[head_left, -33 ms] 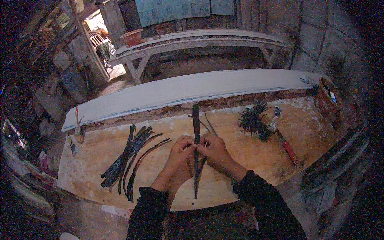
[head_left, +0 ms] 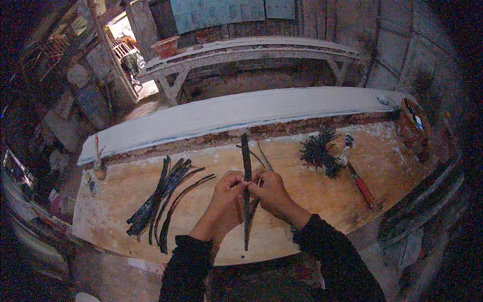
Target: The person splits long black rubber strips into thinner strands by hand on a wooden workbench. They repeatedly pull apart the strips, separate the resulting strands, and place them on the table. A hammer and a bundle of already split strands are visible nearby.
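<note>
Tipped slightly left since the earlier frame: far end of long, flat, black, pliable-looking strip (head_left: 246, 161). Held over pale-brown wooden tabletop (head_left: 115, 196), pinched mid-length by bare left hand (head_left: 230, 187) and bare right hand (head_left: 270, 187). Possible faults: twisting, from grips at one spot; snagging, from narrow dark strips (head_left: 266, 160) close by.

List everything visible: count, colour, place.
Held strip: one, dark, centre
Loose strips: uncounted, dark, centre
Strip bundle: one, black, left
Bushy clump: one, dark, right
Handled tool: one, red/white, right
Slim tool: one, reddish, left
Container: one, brown, right
Tabletop: one, tan, foreground
Ledge: one, white, midground
Bench: one, pale, background
Pot: one, reddish, background
Sheet: one, bluish, back
Doorway: one, bright, back
Clutter: uncountable, dim, left
Left hand: one, black-sleeved, centre
Right hand: one, black-sleeved, centre
</note>
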Demonstrator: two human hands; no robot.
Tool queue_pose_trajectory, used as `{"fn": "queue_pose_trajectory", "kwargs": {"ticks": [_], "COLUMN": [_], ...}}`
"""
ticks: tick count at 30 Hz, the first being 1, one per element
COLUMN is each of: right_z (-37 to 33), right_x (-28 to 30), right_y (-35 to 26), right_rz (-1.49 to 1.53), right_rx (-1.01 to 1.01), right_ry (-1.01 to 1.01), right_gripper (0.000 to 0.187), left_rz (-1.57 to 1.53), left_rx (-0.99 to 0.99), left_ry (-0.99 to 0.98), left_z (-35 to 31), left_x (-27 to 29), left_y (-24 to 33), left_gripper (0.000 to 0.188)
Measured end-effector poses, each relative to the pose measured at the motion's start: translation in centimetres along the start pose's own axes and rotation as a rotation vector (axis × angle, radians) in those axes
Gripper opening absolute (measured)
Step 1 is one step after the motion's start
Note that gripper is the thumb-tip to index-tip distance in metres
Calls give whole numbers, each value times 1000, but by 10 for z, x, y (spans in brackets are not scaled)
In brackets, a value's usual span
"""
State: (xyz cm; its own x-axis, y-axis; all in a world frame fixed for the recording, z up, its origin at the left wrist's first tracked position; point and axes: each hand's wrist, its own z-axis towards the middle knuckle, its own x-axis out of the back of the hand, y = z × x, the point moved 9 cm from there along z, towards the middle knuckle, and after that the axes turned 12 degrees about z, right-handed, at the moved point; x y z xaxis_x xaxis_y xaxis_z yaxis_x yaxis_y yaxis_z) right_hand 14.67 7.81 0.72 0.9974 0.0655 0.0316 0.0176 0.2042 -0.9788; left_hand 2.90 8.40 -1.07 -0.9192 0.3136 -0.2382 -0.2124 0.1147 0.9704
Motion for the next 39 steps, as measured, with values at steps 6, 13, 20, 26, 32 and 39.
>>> {"fn": "queue_pose_trajectory", "kwargs": {"ticks": [6, 13, 20, 26, 32, 39], "right_z": [2, 11, 18, 29, 33, 27], "right_x": [2, 16, 29, 48, 73, 72], "right_y": [-19, -3, 7, 26, 33, 17], "right_rz": [-175, -294, -505, -549, -552, -440], "right_rx": [119, -2, -159, -47, -120, -215], "right_ry": [47, 98, 81, 161, 246, 249], "right_gripper": [17, 18, 18, 22, 28, 32], "left_rz": [-200, -368, -249, -678, -822, -947], "left_rx": [194, 259, -183, -274, -543, -720], "left_ry": [-64, -196, -250, -145, -212, -182], "left_z": [-10, -26, 15, 9, 3, -15], "left_x": [-15, -30, 48, 109, 154, 225], "left_y": [2, 38, 34, 66, 105, 110], "left_gripper": [7, 2, 12, 20, 30, 27]}}
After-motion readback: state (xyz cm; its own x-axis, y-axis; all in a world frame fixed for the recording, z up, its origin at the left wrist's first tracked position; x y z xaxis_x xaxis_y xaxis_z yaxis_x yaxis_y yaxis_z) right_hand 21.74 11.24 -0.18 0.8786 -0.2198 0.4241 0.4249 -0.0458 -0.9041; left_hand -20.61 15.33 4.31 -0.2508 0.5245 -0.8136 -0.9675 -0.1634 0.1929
